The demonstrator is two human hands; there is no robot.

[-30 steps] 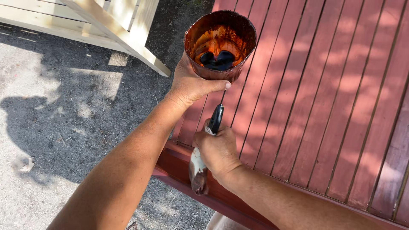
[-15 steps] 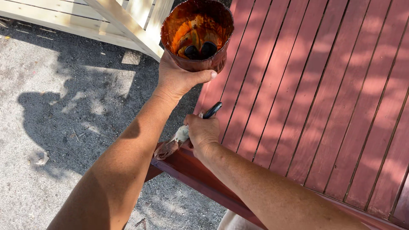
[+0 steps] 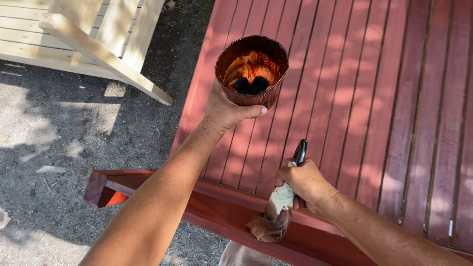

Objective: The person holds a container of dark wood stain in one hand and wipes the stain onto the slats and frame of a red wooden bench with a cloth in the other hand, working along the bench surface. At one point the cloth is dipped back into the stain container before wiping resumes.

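My left hand (image 3: 225, 110) grips a round tub (image 3: 252, 70) from below, holding it above the red slatted wooden surface (image 3: 374, 108). The tub is coated in red-brown stain with a dark pool at its bottom. My right hand (image 3: 304, 183) is closed on a paintbrush (image 3: 280, 207) with a black handle pointing up and away. The stained bristles point down and touch the red front beam (image 3: 217, 207) of the piece.
An unpainted pale wooden chair (image 3: 98, 44) stands at the upper left on dark gravelly ground (image 3: 59, 148). The red beam's end (image 3: 98, 189) juts out to the left over the ground. Dappled shade lies over everything.
The view has shifted, so the tub and both hands sit further right in frame. My right hand has turned the brush, whose bristles now rest on the front beam.
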